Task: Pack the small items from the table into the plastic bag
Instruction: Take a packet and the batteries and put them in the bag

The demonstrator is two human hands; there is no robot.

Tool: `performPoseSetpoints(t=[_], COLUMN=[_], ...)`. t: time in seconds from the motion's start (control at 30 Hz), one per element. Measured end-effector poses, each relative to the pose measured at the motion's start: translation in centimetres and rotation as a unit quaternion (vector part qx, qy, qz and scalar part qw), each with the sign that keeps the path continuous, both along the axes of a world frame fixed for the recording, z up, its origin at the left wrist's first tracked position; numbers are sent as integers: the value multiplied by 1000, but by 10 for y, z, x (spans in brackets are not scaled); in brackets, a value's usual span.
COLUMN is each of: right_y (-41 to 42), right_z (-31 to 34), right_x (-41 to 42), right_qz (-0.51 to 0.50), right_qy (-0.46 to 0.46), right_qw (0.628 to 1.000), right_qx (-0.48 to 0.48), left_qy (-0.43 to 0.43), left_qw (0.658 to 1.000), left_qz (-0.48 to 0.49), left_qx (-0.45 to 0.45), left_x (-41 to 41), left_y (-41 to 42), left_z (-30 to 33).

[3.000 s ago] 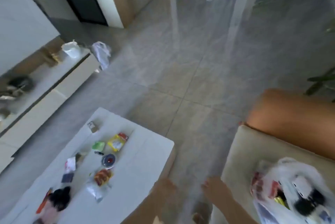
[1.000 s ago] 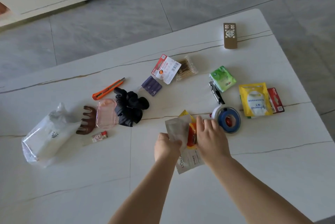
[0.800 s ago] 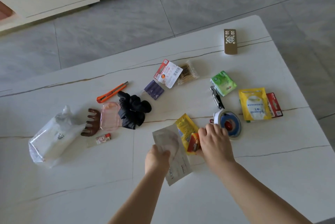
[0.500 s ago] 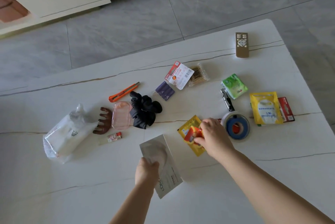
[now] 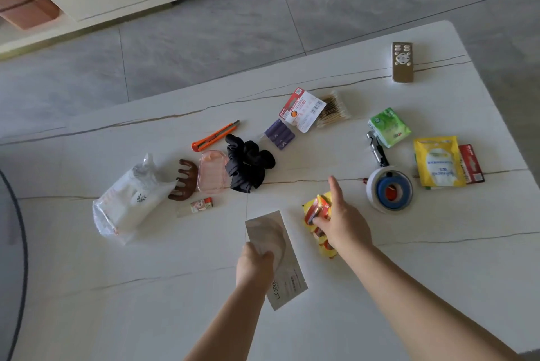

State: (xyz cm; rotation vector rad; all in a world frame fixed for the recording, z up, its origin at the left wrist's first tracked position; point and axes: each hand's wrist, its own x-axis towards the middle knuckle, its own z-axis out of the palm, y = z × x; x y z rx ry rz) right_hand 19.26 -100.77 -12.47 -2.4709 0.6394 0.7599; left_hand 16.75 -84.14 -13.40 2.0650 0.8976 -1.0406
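A white marble-look table [image 5: 87, 287] fills the view, its far edge running diagonally up to a rounded far-right corner, with grey floor tiles [image 5: 233, 24] beyond. At the left lies a clear plastic bag [image 5: 130, 197] holding something white, just beside a brown hair claw [image 5: 184, 179], a pink case [image 5: 211, 171] and a black scrunchie [image 5: 247, 166]. An orange box cutter [image 5: 214, 136] lies behind them.

Near the middle, the left hand [image 5: 254, 268] pinches a silver sachet [image 5: 280, 261] between thumb and fingers. The right hand [image 5: 342, 224] grips a yellow and red packet [image 5: 317, 214], its forefinger pointing outward.

Further right sit a tape roll [image 5: 388, 192], a green pack [image 5: 388, 126], a yellow pouch [image 5: 438, 162] and, near the far corner, a remote control [image 5: 402, 62]. A broad stretch of bare tabletop lies along the near side around both forearms.
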Motion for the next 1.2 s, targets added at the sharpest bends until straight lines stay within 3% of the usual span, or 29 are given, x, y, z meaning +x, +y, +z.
performPoseSetpoints(t=[0.1,0.27,0.43,0.6,0.87,1.1,1.2], right_y=[-1,-8,-19,-29,-52,-92,-119], right_z=[23,70,133,211,312,368,373], right_x=[-9,-41,-94,-154,-234,-316,-358], right_qz=[-121,-263,-410,-502,-577,-624,-660], right_qy=[38,42,0,-79,-207,-297,-331], right_qw=[988,935,832,734,651,619,557], right_qx=[86,236,374,452,449,374,381], left_qy=[-12,-32,-35,-22,-21,-40,-60], left_qw=[1000,997,992,979,946,908,887], left_qz=[-5,-15,-2,-36,-142,-285,-326], left_qx=[-17,-62,-124,-198,-290,-305,-321], left_x=[-2,-8,-25,-46,-88,-129,-152], left_y=[-4,-10,-19,-32,-84,-142,-178], left_z=[22,74,146,221,320,367,380])
